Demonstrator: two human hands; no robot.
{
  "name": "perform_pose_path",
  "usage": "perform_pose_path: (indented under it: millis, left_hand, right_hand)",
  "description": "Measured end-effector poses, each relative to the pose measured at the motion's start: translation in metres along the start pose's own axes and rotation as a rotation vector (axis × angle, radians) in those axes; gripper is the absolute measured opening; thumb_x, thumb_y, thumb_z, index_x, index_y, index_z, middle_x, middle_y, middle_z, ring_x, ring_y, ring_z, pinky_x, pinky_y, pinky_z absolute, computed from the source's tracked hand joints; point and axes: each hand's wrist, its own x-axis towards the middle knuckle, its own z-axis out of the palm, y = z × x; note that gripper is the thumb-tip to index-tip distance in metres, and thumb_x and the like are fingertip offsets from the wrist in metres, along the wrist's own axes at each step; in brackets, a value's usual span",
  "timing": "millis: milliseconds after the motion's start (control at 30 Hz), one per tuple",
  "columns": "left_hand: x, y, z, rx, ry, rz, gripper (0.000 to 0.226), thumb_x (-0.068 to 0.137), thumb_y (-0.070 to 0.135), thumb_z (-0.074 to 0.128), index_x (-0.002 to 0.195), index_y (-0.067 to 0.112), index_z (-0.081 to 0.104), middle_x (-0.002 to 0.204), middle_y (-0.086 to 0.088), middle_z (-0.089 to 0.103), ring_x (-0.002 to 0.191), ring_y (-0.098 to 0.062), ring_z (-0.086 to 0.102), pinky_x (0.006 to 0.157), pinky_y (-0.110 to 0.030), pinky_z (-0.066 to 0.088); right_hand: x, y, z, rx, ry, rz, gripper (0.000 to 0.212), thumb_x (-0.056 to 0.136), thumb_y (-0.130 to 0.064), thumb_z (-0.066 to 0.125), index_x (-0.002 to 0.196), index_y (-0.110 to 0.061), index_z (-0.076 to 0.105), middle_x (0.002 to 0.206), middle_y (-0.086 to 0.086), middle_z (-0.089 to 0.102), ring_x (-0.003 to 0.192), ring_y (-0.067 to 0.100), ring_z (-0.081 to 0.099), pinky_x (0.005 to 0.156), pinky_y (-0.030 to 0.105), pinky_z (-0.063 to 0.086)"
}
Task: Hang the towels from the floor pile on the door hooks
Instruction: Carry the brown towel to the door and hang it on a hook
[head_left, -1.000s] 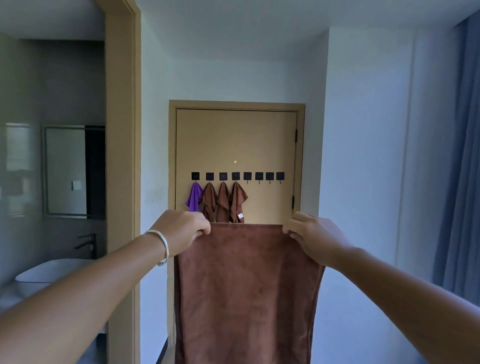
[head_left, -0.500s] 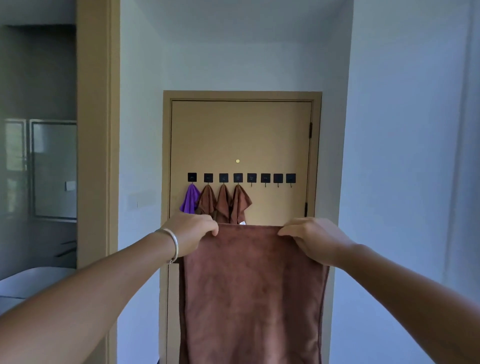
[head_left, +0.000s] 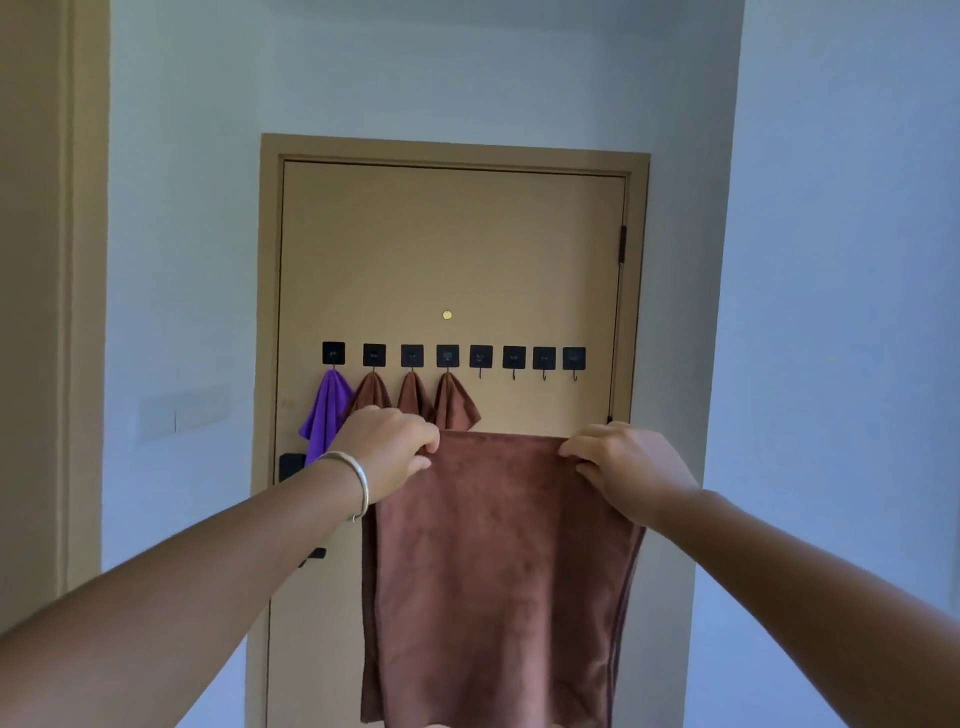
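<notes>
Head view faces a tan door (head_left: 452, 249) set in a tan frame between pale blue-white walls (head_left: 831, 260); a small brass peephole (head_left: 447, 314) sits above a row of eight black square adhesive hooks (head_left: 481, 357); the four leftmost carry one purple towel (head_left: 324, 410) and three brown towels (head_left: 454, 402), the four rightmost are bare. A fifth towel, the brown held towel (head_left: 498, 571), hangs in front of the door below the hook row; left hand (head_left: 387, 452) pinches its top left corner, right hand (head_left: 631, 467) pinches its top right corner, fingers curled over the edge; a silver bangle (head_left: 356, 480) circles the left wrist.
</notes>
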Motion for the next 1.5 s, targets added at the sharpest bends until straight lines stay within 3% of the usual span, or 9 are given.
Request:
perform_pose_path:
  millis: [234,367,467,801,935,1135,1268,1368,1502]
  left_hand:
    - [0.072,-0.059,0.084,-0.141,0.010,0.053,0.006,0.094,0.020,0.054,0.093,0.026,0.054,0.093,0.011,0.054,0.079,-0.014,0.055,0.071,-0.032,0.047]
    - [0.102,-0.086,0.128,-0.146,0.009,0.159,0.046,0.081,-0.008,0.055,0.105,0.031,0.051,0.110,0.016,0.043,0.072,-0.008,0.045,0.059,-0.026,0.042]
    - [0.126,-0.104,0.162,-0.160,-0.025,0.188,0.063,0.072,-0.017,0.049,0.113,0.032,0.051,0.123,0.016,0.042,0.090,-0.008,0.047,0.068,-0.027,0.045]
    - [0.207,-0.139,0.272,-0.215,-0.093,0.192,0.072,0.074,-0.012,0.045,0.126,0.038,0.040,0.136,0.019,0.030,0.103,-0.010,0.048,0.078,-0.025,0.045]
    - [0.252,-0.146,0.312,-0.228,-0.114,0.151,0.075,0.075,-0.012,0.042,0.133,0.036,0.038,0.139,0.020,0.030,0.109,-0.010,0.047,0.083,-0.025,0.044]
    - [0.332,-0.158,0.353,-0.405,-0.102,-0.011,0.069,0.079,-0.005,0.036,0.128,0.042,0.046,0.140,0.028,0.035,0.115,-0.007,0.050,0.092,-0.026,0.042]
    - [0.378,-0.165,0.379,-0.493,0.024,-0.125,0.059,0.079,-0.001,0.041,0.121,0.038,0.056,0.128,0.028,0.044,0.119,0.000,0.043,0.092,0.001,0.021]
    - [0.408,-0.172,0.395,-0.551,0.117,-0.195,0.052,0.080,0.001,0.043,0.116,0.034,0.061,0.123,0.023,0.052,0.117,-0.003,0.049,0.100,-0.018,0.034]
    - [0.440,-0.180,0.415,-0.501,0.095,-0.282,0.047,0.083,0.008,0.045,0.121,0.033,0.059,0.128,0.019,0.051,0.114,-0.008,0.052,0.096,-0.027,0.041]
  right_hand:
    - [0.082,0.027,0.078,-0.021,0.017,0.081,0.033,0.093,-0.007,0.050,0.114,-0.026,0.068,0.113,-0.005,0.067,0.097,0.020,0.060,0.084,0.032,0.049]
    - [0.120,0.037,0.120,0.027,-0.023,0.112,0.036,0.093,-0.004,0.048,0.117,-0.025,0.066,0.114,-0.005,0.064,0.097,0.019,0.061,0.083,0.032,0.051]
    - [0.145,0.044,0.154,0.091,-0.033,0.143,0.036,0.094,-0.003,0.048,0.117,-0.025,0.064,0.113,-0.006,0.061,0.092,0.021,0.063,0.080,0.034,0.053]
    - [0.219,0.094,0.261,0.172,-0.059,0.171,0.036,0.092,0.000,0.041,0.111,-0.030,0.049,0.111,-0.008,0.050,0.088,0.016,0.053,0.076,0.030,0.049]
    - [0.254,0.131,0.302,0.170,-0.037,0.082,0.044,0.091,0.000,0.044,0.116,-0.034,0.055,0.117,-0.012,0.053,0.103,0.013,0.051,0.084,0.028,0.047]
    - [0.320,0.197,0.352,0.252,0.047,0.125,0.048,0.088,0.001,0.039,0.117,-0.028,0.063,0.116,-0.009,0.060,0.103,0.015,0.055,0.080,0.024,0.044]
    - [0.360,0.229,0.381,0.303,0.115,0.158,0.047,0.087,-0.002,0.039,0.118,-0.027,0.063,0.119,-0.008,0.059,0.106,0.017,0.056,0.081,0.028,0.046]
    - [0.391,0.243,0.400,0.280,0.141,0.145,0.048,0.088,-0.003,0.038,0.123,-0.028,0.061,0.119,-0.007,0.059,0.107,0.019,0.056,0.082,0.034,0.049]
    - [0.428,0.255,0.429,0.217,0.136,0.149,0.047,0.091,-0.005,0.042,0.130,-0.028,0.055,0.121,-0.005,0.056,0.112,0.020,0.051,0.077,0.032,0.044]
